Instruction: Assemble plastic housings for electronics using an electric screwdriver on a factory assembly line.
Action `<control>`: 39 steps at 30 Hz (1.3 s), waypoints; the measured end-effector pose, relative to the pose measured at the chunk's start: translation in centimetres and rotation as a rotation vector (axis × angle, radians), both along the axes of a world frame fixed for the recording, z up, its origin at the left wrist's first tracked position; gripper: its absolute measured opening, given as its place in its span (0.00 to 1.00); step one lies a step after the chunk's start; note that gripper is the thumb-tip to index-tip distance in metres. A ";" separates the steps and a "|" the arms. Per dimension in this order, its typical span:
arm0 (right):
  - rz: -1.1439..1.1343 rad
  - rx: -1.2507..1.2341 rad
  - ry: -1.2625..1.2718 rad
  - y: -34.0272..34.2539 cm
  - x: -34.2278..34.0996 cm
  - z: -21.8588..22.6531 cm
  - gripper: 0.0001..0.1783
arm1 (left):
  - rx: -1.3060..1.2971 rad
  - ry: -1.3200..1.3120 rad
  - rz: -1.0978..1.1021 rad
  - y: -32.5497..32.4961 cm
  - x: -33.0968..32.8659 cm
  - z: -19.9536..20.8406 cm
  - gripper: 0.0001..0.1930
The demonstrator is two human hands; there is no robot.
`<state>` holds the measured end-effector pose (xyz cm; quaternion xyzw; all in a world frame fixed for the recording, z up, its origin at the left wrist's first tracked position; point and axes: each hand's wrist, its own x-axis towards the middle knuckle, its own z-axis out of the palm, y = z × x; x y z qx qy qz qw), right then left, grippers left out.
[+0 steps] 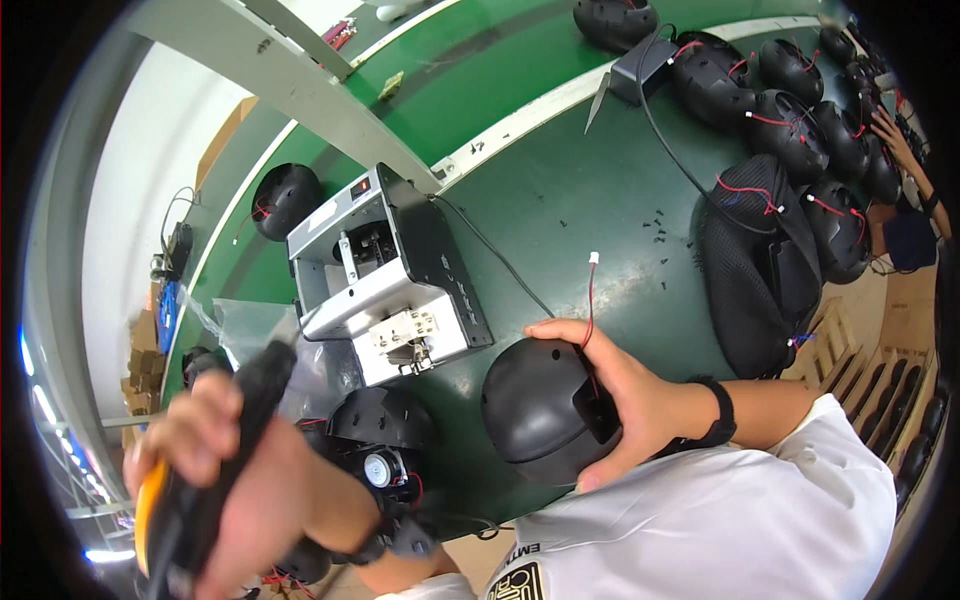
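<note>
My left hand (245,470), blurred by motion, is closed around a black and yellow electric screwdriver (262,390). The screwdriver's tip points up and away, beside the left side of a grey and black screw feeder (350,310). My right hand (640,395) grips a glossy black rounded plastic shell (535,405) from its right side, fingers over the far edge and thumb at the near edge. A red wire with a white connector (594,258) sticks up from behind that shell. Part of the shell is hidden by my palm.
Another black shell (380,420) with a round silver part lies below the feeder, near clear plastic bags. Loose dark screws (655,228) dot the green table (560,190). Several wired shells (790,130) and a black mesh piece (745,270) crowd the right; another person's hand (893,135) is there.
</note>
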<state>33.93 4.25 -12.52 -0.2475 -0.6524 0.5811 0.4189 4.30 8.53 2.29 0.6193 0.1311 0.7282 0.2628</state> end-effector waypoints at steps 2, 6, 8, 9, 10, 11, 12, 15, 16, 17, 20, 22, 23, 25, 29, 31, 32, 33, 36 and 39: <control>0.036 -0.098 0.033 -0.2 -0.2 0.3 0.68 | -0.138 0.062 -0.050 -2.2 0.6 2.4 0.54; 0.021 -0.054 0.013 0.1 0.3 0.0 0.68 | -0.496 0.061 -0.056 -0.3 3.9 0.5 0.49; 0.033 -0.069 0.027 0.0 0.1 0.0 0.68 | -0.573 0.058 0.070 0.9 3.9 -1.2 0.51; 0.034 -0.089 0.038 -0.1 0.0 0.0 0.68 | -0.616 0.019 0.052 1.4 3.7 -1.8 0.52; 0.035 -0.089 0.040 -0.1 -0.1 0.0 0.68 | -0.658 -0.019 0.034 1.7 3.5 -2.1 0.53; 0.042 -0.079 0.029 0.0 -0.1 0.1 0.68 | -0.644 -0.037 0.091 1.6 3.7 -2.2 0.54; 0.047 -0.070 0.016 0.1 0.0 0.1 0.68 | -0.644 -0.036 0.088 1.5 3.9 -2.1 0.54; 0.035 -0.082 0.041 0.0 0.0 -0.1 0.68 | -0.788 0.013 0.075 0.5 4.7 -1.8 0.53; 0.030 -0.086 0.041 0.0 0.0 -0.1 0.68 | -0.754 -0.012 0.038 0.1 4.7 -1.5 0.50; 0.026 -0.078 0.035 0.2 0.1 -0.2 0.69 | -0.694 -0.026 -0.005 -0.3 4.8 -1.0 0.48; 0.023 -0.071 0.016 0.1 0.1 0.1 0.69 | -0.550 -0.005 -0.087 -2.4 5.1 1.6 0.38; 0.033 -0.065 0.002 0.1 0.0 0.3 0.69 | -0.497 -0.001 -0.083 -3.3 5.5 2.8 0.33; 0.035 -0.066 -0.001 0.1 0.0 0.4 0.69 | -0.424 -0.024 -0.028 -3.7 6.3 2.7 0.29; 0.029 -0.065 -0.008 0.1 0.0 0.2 0.69 | -0.453 0.003 -0.084 -3.3 6.3 2.7 0.29; 0.029 -0.066 0.022 0.0 -0.1 -0.1 0.68 | -0.532 0.008 -0.158 -2.9 6.7 2.3 0.30; 0.019 -0.058 0.019 0.1 -0.1 -0.1 0.68 | -0.575 -0.013 -0.183 -2.5 7.1 1.7 0.33; 0.016 -0.059 0.017 0.1 0.0 -0.2 0.68 | -0.576 -0.014 -0.189 -2.2 7.2 1.5 0.33; 0.021 -0.058 0.019 0.1 -0.1 -0.1 0.68 | -0.593 -0.024 -0.187 -2.2 7.3 1.5 0.34; 0.027 -0.016 -0.007 0.2 0.0 0.2 0.68 | -0.623 -0.058 -0.190 -2.1 7.9 0.8 0.38; 0.015 -0.140 0.042 0.0 -0.4 0.4 0.68 | -0.599 -0.011 -0.144 -2.1 8.7 -0.6 0.42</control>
